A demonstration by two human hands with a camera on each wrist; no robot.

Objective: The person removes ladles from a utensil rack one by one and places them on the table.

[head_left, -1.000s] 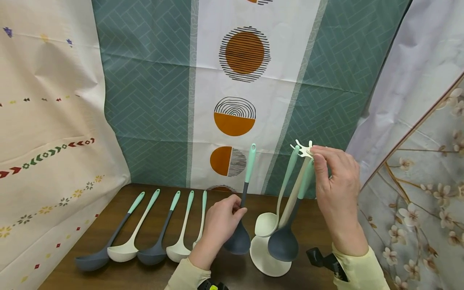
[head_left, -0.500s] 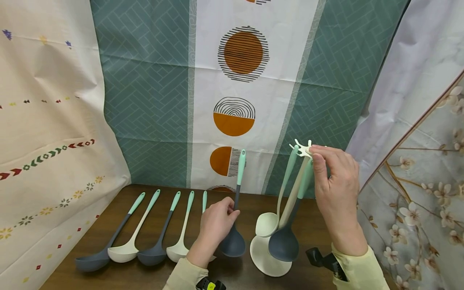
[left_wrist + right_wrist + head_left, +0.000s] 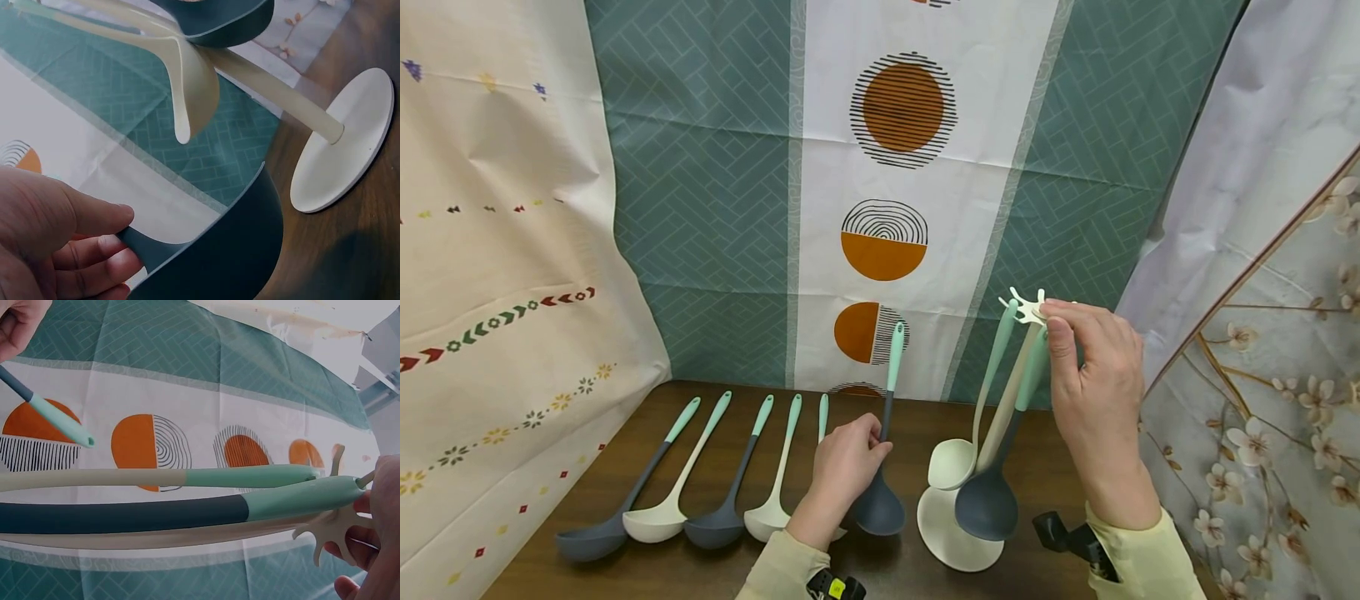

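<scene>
The left hand [image 3: 850, 454] hides part of a pale ladle [image 3: 823, 410]; its fingers pinch a grey ladle [image 3: 881, 510], mint-handled, lower centre. The right hand [image 3: 1101, 367] covers some hooks [image 3: 1028, 310], fingers gripping the stand's [image 3: 942, 537] top.

Eight ladles: two dark ladles [image 3: 717, 528] and three pale ladles [image 3: 655, 523] on the surface [image 3: 1045, 467], one dark ladle [image 3: 881, 510] in the left hand [image 3: 848, 457], one dark ladle [image 3: 987, 510] and one pale ladle [image 3: 949, 467] on a single stand [image 3: 942, 533]. Two hands.
</scene>
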